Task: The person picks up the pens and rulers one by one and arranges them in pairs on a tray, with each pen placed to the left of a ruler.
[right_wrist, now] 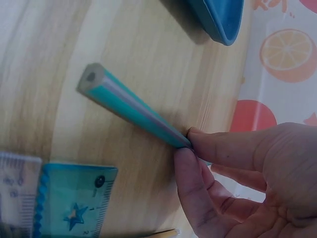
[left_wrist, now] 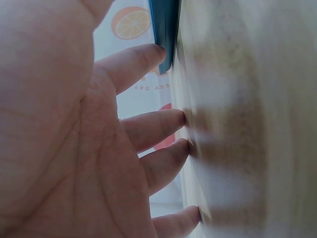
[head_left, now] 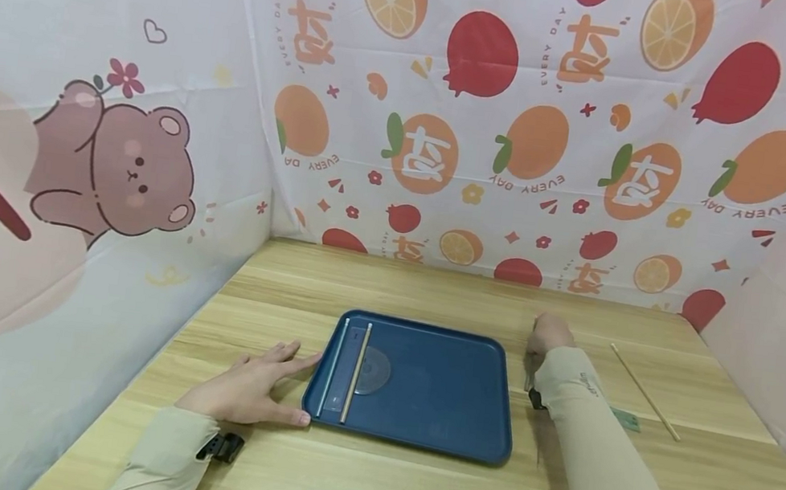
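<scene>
A dark blue tray lies on the table with a teal pencil, a clear ruler-like strip, a thin wooden stick and a clear rounded piece in it. My left hand is spread at the tray's left edge; in the left wrist view one fingertip touches the tray's side and the others rest on the tabletop. To the right of the tray, my right hand pinches a teal pencil between thumb and fingers, its flat end towards the camera.
Right of the right forearm, a long thin wooden stick lies slanted on the table. A green ruler with a star print is partly hidden by the sleeve in the head view. Patterned cloth hangs behind the table.
</scene>
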### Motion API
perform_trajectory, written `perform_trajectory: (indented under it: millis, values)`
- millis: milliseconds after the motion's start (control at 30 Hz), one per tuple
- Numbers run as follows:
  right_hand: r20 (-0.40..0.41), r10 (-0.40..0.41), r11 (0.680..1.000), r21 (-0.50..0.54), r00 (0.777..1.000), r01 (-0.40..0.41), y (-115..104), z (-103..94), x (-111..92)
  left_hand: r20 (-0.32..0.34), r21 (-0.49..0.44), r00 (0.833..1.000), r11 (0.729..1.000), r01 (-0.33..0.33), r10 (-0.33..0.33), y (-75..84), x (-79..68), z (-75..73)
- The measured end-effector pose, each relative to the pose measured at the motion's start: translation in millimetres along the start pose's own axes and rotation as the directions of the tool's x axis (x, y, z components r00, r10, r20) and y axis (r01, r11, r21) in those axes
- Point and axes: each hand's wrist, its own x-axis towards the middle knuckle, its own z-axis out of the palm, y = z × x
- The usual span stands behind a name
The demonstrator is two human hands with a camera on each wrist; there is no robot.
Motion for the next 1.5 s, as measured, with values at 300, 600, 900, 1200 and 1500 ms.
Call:
perform_trajectory:
  millis: [300,600,900,1200,1500]
  values:
    - [0.014,0.008,1.0,-0.024,1.0,-0.007,-16,-7.2,-19,0.0,0.002,1.0,1.0,0.009,-0.009,-0.8,0.1,1.4]
    - [0.059,0.048,0.997,-0.066,0.997,-0.044,0,2.5,6,0.001,-0.003,1.0,1.0,0.015,-0.014,-2.0,0.0,2.7]
    - [0.083,0.092,0.987,-0.14,0.992,-0.08,1,9.7,17,-0.001,-0.013,1.0,1.0,0.008,-0.008,-1.3,-0.1,0.9]
    - [0.104,0.071,0.985,-0.165,0.992,-0.053,-7,5.1,4,-0.001,-0.009,1.0,1.0,0.008,-0.008,-0.4,-0.2,-0.4]
    - [0.114,0.091,0.992,-0.094,0.989,-0.08,25,25.7,43,0.004,-0.015,1.0,1.0,0.017,-0.017,-0.3,-1.0,0.2]
